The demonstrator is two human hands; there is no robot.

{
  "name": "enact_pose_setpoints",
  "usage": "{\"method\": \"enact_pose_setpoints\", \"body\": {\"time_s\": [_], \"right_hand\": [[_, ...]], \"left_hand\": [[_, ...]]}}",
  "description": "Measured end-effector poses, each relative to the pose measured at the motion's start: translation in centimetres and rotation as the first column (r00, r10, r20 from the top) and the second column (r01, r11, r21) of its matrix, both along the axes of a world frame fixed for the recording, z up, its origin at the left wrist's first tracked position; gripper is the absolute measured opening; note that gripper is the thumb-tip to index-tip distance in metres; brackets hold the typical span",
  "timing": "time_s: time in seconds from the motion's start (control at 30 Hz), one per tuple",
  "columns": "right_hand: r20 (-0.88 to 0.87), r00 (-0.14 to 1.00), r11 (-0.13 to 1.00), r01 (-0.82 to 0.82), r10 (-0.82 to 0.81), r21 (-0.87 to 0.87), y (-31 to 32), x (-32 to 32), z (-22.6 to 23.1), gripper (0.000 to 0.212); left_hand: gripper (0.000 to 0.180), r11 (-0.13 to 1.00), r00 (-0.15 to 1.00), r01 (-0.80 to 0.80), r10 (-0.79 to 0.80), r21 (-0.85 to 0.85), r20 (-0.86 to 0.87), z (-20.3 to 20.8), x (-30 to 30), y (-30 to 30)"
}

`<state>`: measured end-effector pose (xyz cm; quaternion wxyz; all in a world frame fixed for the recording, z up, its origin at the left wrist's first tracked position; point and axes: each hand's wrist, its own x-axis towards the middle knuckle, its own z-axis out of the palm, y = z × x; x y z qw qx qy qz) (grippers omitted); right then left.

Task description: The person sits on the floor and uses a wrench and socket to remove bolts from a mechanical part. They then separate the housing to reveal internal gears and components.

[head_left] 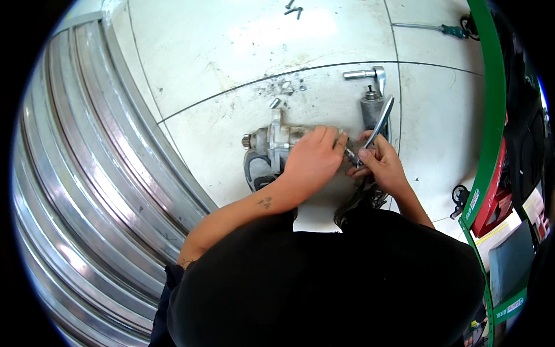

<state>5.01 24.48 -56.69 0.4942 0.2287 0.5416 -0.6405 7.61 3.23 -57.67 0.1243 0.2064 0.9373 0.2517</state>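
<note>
A worn metal starter motor (277,139) lies on its side on the floor between my feet, its small toothed gear pointing left. My left hand (315,151) is closed over the motor's right part, which the fingers mostly hide. In my right hand (383,165) is a ratchet wrench (383,120), gripped near its head with the shiny handle slanting up and away. The ratchet's socket end (350,154) points at the motor's right end, close to my left fingertips; whether it touches cannot be made out.
Beyond my right hand stands a grey metal cylinder (370,109), with a second ratchet and long socket (359,74) behind it. A small metal sleeve (274,103) and dirt crumbs lie past the motor. Bolts (294,10), a screwdriver (452,31), a green rack (492,115) and a ribbed metal shutter (87,144) surround this.
</note>
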Motion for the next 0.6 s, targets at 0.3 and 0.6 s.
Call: {"method": "enact_pose_setpoints", "body": {"time_s": [0.3,0.6], "right_hand": [[-0.581,0.631,0.856,-0.422,0.514,0.298,0.6,0.3,-1.1,0.029],[-0.399,0.841,0.93,-0.346,0.365,0.122,0.6,-0.3,-1.6,0.031]], "left_hand": [[0.022,0.999,0.999,0.009,-0.008,-0.037,0.049,0.5,0.1,-0.9],[0.008,0.982,0.98,-0.092,0.059,0.166,0.192,-0.1,-0.5,-1.4]]}}
